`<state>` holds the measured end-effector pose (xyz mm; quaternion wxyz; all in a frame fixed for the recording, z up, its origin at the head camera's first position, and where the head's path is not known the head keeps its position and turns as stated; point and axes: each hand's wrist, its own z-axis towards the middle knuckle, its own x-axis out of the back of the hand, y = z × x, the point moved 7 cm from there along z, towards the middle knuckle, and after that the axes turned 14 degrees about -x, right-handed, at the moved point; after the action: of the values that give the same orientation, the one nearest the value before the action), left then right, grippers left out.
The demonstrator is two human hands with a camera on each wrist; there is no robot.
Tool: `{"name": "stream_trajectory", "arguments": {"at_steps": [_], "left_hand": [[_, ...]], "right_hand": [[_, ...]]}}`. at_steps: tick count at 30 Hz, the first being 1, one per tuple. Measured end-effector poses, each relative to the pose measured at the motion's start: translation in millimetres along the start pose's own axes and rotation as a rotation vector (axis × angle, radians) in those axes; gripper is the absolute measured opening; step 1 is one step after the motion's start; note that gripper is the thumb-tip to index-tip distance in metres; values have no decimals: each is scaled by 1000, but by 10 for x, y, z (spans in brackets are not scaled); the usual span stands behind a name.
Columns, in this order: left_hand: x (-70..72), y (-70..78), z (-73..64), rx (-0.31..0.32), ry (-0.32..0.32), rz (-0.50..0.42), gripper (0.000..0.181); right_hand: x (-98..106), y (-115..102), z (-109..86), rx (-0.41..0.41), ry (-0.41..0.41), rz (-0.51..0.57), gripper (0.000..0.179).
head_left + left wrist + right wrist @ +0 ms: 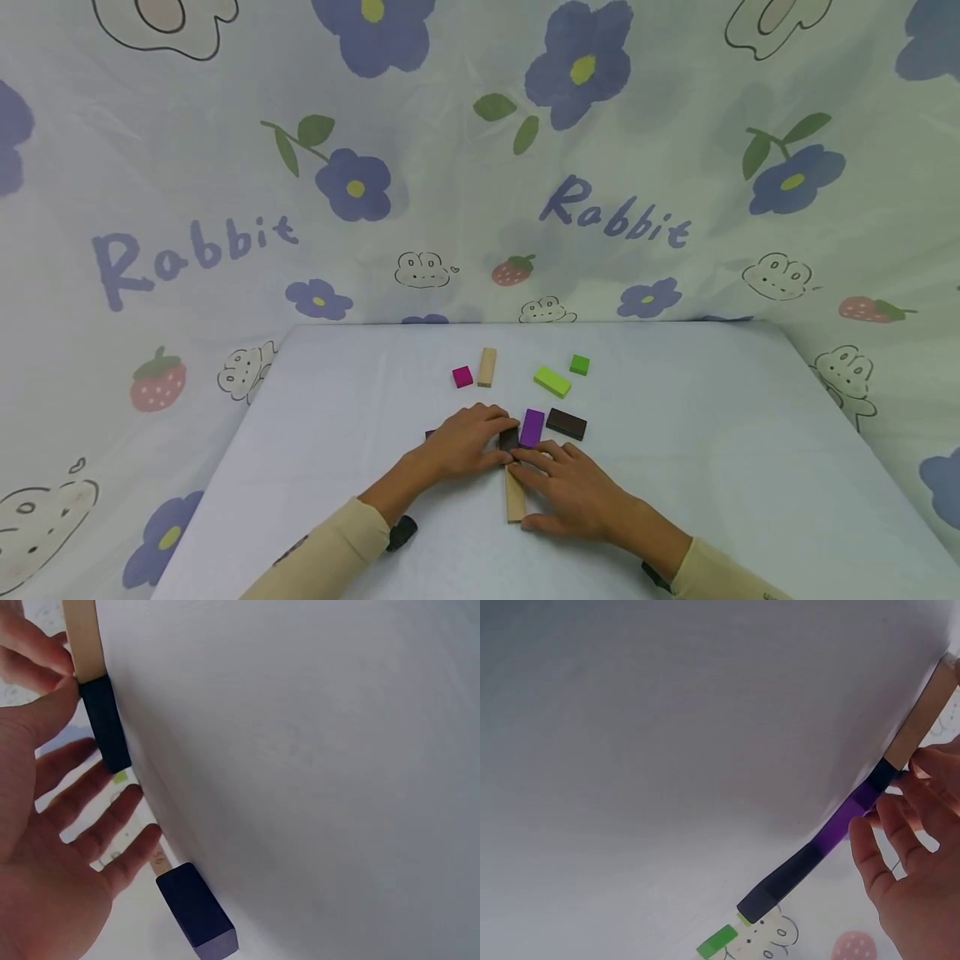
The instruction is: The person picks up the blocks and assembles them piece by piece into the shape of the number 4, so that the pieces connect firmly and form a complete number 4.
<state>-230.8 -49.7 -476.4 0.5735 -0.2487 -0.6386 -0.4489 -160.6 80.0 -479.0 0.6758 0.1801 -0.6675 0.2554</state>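
Note:
My left hand (459,443) holds a small dark block (509,439) between thumb and fingers, flat on the white table. Below it, end to end with it, lies a plain wooden block (514,500). My right hand (579,493) spans that wooden block, fingers at its upper end by the dark block and thumb near its lower end. A purple block (532,428) lies just right of the dark block, and a dark brown block (566,423) lies beyond it. In the left wrist view, another dark block (196,911) lies near the left fingertips; the head view mostly hides it.
Farther back on the table (337,375) lie a magenta cube (462,377), an upright-pointing wooden block (487,367), a lime block (552,382) and a small green block (580,364). A patterned cloth (465,200) hangs behind the table.

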Motion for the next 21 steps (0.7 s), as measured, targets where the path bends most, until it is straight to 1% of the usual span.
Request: {"name": "stream_trajectory", "arguments": {"at_steps": [9, 21], "left_hand": [[9, 18, 0, -11, 3, 16, 53], [-7, 9, -11, -25, -26, 10, 54]], "right_hand": [[-2, -16, -5, 11, 15, -22, 71], [7, -4, 7, 13, 22, -22, 72]]}}
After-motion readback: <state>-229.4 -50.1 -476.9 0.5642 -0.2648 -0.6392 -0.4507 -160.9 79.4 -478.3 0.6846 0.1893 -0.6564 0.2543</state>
